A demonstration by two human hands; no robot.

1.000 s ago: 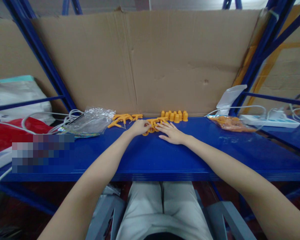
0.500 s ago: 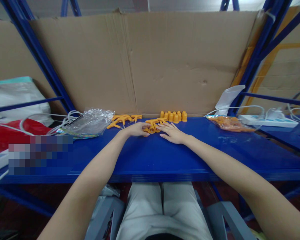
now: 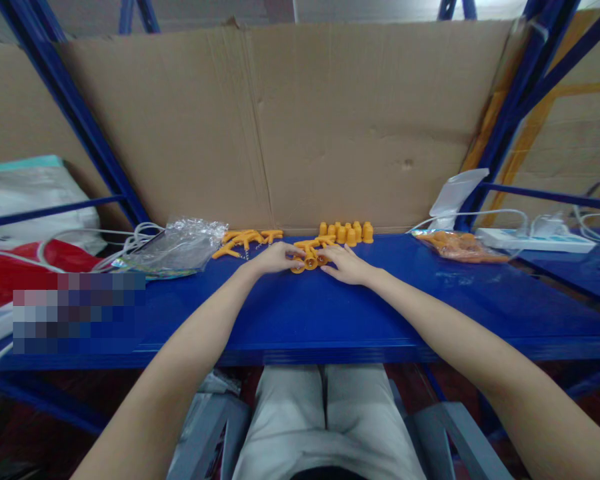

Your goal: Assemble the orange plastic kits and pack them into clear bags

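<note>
Toward the back edge of the blue counter (image 3: 325,313), midway along it, the head view shows a cluster of orange corkscrews (image 3: 311,259) lying close together. The left hand (image 3: 276,259) curves its fingers at the cluster's left end; whether they grip cannot be told. The right hand (image 3: 352,265) rests at the other end, fingers spread and released. The plastic looks light, stiff and slightly slippery; the crossbar handles (image 3: 307,245) seem the best hold.
</note>
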